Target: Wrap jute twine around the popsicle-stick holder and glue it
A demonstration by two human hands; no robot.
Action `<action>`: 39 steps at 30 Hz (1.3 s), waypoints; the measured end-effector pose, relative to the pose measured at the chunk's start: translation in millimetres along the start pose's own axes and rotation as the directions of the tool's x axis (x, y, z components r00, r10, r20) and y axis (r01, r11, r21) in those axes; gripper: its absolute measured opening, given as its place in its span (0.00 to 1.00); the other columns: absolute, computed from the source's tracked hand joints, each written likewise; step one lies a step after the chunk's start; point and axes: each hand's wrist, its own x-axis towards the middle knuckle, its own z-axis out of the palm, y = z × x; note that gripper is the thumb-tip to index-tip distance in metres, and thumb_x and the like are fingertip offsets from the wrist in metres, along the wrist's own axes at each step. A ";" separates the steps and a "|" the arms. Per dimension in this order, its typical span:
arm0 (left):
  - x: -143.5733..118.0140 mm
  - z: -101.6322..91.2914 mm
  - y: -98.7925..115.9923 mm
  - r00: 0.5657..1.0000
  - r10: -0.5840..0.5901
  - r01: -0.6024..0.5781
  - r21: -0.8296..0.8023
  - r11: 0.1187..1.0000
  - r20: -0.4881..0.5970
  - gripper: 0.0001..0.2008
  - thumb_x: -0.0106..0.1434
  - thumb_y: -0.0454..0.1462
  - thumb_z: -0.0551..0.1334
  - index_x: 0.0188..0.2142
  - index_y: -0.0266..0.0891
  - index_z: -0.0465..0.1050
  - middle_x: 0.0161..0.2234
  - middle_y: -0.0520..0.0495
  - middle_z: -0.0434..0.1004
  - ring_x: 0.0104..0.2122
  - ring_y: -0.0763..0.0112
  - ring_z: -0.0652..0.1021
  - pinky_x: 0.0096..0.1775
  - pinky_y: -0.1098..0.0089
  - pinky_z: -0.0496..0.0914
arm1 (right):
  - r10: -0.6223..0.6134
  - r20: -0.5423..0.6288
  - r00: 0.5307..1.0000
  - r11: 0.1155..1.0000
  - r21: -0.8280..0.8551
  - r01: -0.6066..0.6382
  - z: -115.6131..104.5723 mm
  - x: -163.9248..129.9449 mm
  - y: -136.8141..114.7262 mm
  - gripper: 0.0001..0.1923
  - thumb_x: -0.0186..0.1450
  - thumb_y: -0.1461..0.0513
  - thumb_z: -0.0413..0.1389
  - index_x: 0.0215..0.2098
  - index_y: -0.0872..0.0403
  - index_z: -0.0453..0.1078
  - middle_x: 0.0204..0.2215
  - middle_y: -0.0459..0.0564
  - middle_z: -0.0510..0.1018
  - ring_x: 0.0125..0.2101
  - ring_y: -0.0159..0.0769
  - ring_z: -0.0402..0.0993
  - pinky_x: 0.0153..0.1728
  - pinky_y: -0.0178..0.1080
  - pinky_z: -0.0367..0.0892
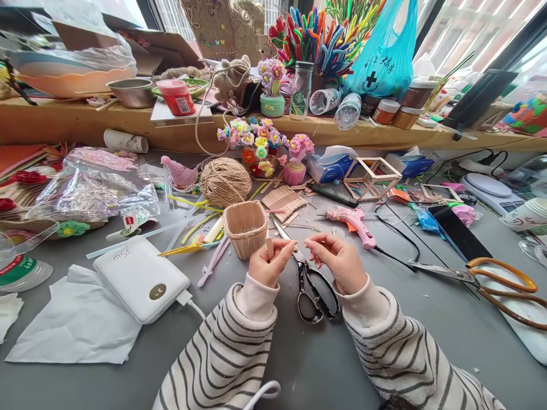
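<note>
Left hand (268, 263) pinches a short wooden stick (269, 246) upright, long axis vertical, just right of the small stick basket (247, 228); right hand (337, 263), fingertips pinched on nothing visible, hovers above black scissors (314, 287) on the counter (325, 359)

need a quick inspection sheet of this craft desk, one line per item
surface: grey table, scraps and sticks scattered across it
job's things: small wooden stick piece pinched in the left hand; right hand fingertips pinched beside it; stick basket just behind
clutter: black scissors under the hands, pink glue gun, twine ball, orange-handled shears, phone, wooden frame cube
grips: both hands closed in pinches
cables: white lead from power bank; black glue gun cord
surroundings: wooden shelf with pipe-cleaner flowers, jars, bowl; window behind
</note>
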 end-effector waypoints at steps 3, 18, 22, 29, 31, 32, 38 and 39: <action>1.1 0.0 -0.5 1.000 -0.018 0.018 -0.028 0.999 0.000 0.16 0.43 0.46 0.69 0.22 0.35 0.71 0.10 0.62 0.50 0.12 0.85 0.52 0.16 0.76 0.44 | -0.084 -0.049 0.995 0.995 -0.066 0.080 -5.7 -0.7 -0.3 0.14 0.52 0.53 0.59 0.26 0.55 0.67 0.18 0.43 0.68 0.17 0.26 0.64 0.17 0.31 0.62; 2.5 -8.1 -6.0 1.000 0.000 0.002 0.070 0.998 -0.028 0.16 0.49 0.48 0.64 0.25 0.36 0.70 0.11 0.62 0.49 0.11 0.84 0.51 0.15 0.76 0.44 | -0.642 0.057 0.765 0.521 -0.699 0.490 -20.4 -3.3 -1.2 0.08 0.62 0.65 0.48 0.32 0.53 0.69 0.31 0.53 0.73 0.34 0.37 0.69 0.29 0.39 0.68; 4.9 -11.0 -11.1 0.996 0.078 -0.067 0.241 0.968 -0.035 0.17 0.50 0.44 0.64 0.35 0.34 0.73 0.12 0.62 0.47 0.14 0.83 0.51 0.17 0.76 0.47 | -0.665 0.073 0.743 0.479 -0.722 0.500 -19.6 -6.5 -1.6 0.09 0.57 0.70 0.45 0.26 0.53 0.64 0.25 0.50 0.70 0.27 0.34 0.66 0.26 0.36 0.66; 8.5 -16.1 -15.7 0.998 0.008 -0.014 0.105 0.994 0.056 0.23 0.50 0.48 0.63 0.41 0.35 0.69 0.13 0.62 0.50 0.12 0.83 0.51 0.16 0.76 0.45 | -0.450 0.143 0.882 0.457 -0.811 0.365 -15.9 -22.5 7.5 0.04 0.55 0.61 0.53 0.28 0.54 0.63 0.24 0.49 0.70 0.23 0.34 0.65 0.26 0.38 0.63; 11.4 -16.2 -14.8 0.986 -0.078 0.086 -0.048 0.995 0.145 0.25 0.50 0.54 0.61 0.38 0.36 0.69 0.13 0.62 0.51 0.11 0.85 0.49 0.14 0.77 0.43 | -0.302 0.181 0.936 0.410 -0.862 0.299 -11.4 -30.5 10.8 0.09 0.56 0.57 0.55 0.26 0.54 0.63 0.23 0.49 0.71 0.23 0.35 0.66 0.26 0.39 0.63; 13.1 -16.1 -14.1 0.972 -0.118 0.143 -0.111 0.983 0.202 0.26 0.49 0.56 0.59 0.36 0.36 0.70 0.13 0.61 0.52 0.10 0.85 0.48 0.13 0.77 0.43 | -0.218 0.192 0.957 0.368 -0.892 0.262 -8.8 -34.2 11.4 0.11 0.56 0.56 0.56 0.25 0.54 0.63 0.22 0.49 0.71 0.23 0.37 0.67 0.26 0.39 0.62; 15.0 -17.7 -6.6 0.843 -0.196 0.371 -0.278 0.886 0.500 0.18 0.53 0.47 0.61 0.34 0.35 0.75 0.17 0.56 0.58 0.12 0.85 0.56 0.14 0.78 0.49 | 0.191 0.132 0.973 0.181 -0.979 0.097 7.4 -45.3 -0.7 0.08 0.56 0.63 0.54 0.35 0.58 0.66 0.31 0.55 0.75 0.32 0.44 0.73 0.28 0.39 0.61; 13.3 -17.4 -5.0 0.840 -0.189 0.372 -0.286 0.883 0.509 0.16 0.53 0.45 0.62 0.34 0.35 0.76 0.18 0.56 0.59 0.12 0.86 0.57 0.14 0.79 0.51 | 0.211 0.116 0.971 0.156 -0.984 0.083 10.0 -45.7 -2.7 0.10 0.56 0.64 0.52 0.37 0.59 0.66 0.33 0.56 0.75 0.33 0.45 0.73 0.29 0.39 0.60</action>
